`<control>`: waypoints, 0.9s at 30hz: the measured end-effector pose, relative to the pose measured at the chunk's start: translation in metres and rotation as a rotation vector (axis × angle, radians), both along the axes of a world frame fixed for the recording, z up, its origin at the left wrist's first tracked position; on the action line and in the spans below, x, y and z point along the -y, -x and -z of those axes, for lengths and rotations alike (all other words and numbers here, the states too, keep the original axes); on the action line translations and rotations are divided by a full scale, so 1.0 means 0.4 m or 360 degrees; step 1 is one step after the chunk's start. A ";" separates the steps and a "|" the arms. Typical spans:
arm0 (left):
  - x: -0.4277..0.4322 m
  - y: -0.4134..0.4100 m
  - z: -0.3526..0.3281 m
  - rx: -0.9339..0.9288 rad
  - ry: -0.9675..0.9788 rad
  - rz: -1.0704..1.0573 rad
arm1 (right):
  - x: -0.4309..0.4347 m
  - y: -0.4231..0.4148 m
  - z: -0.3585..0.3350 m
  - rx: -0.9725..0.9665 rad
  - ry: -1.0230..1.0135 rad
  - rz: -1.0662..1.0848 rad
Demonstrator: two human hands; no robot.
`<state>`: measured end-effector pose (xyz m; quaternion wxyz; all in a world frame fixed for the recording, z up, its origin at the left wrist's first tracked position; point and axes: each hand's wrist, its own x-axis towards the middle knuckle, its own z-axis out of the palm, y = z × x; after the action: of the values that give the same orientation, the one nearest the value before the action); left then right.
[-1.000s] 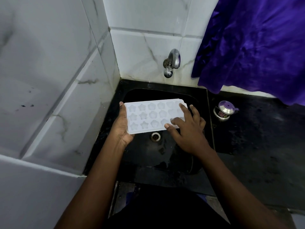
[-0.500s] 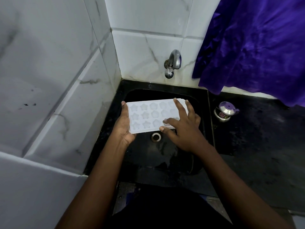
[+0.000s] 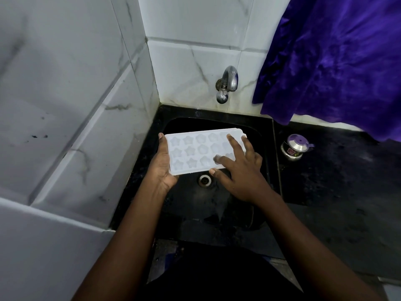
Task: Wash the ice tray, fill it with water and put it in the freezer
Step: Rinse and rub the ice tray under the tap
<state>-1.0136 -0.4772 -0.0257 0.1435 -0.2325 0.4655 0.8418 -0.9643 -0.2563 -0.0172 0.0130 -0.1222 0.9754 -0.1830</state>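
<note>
Two hands are working the tray [image 3: 195,151], which is being held over the sink [image 3: 217,115], below the tap [image 3: 226,83]. The left hand [image 3: 161,170] is gripping its left end, thumb along the rim — the right hand [image 3: 240,172] is lying flat, fingers [image 3: 233,144] straight and spread across the moulds, grasping nothing. Thin plastic is looking light and bendy, likely slippery wet — gripping both short ends is seeming safest.

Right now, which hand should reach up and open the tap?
Probably the right hand: its spread fingers only rest on the ice tray, almost straight below the tap. The left hand grips the tray's left end, holding it over the sink.
</note>
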 end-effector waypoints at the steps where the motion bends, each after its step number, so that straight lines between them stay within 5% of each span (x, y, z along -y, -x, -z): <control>1: -0.001 0.000 -0.002 0.0002 0.0002 0.0005 | 0.002 -0.001 0.000 -0.0017 0.0013 -0.0005; 27: -0.010 0.018 -0.007 0.0035 -0.0067 0.0020 | 0.070 0.020 -0.008 -0.0034 -0.0034 -0.0096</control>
<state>-1.0208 -0.4733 -0.0230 0.1587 -0.2359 0.4476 0.8479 -0.9724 -0.2843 -0.0139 0.0093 -0.1534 0.9733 -0.1707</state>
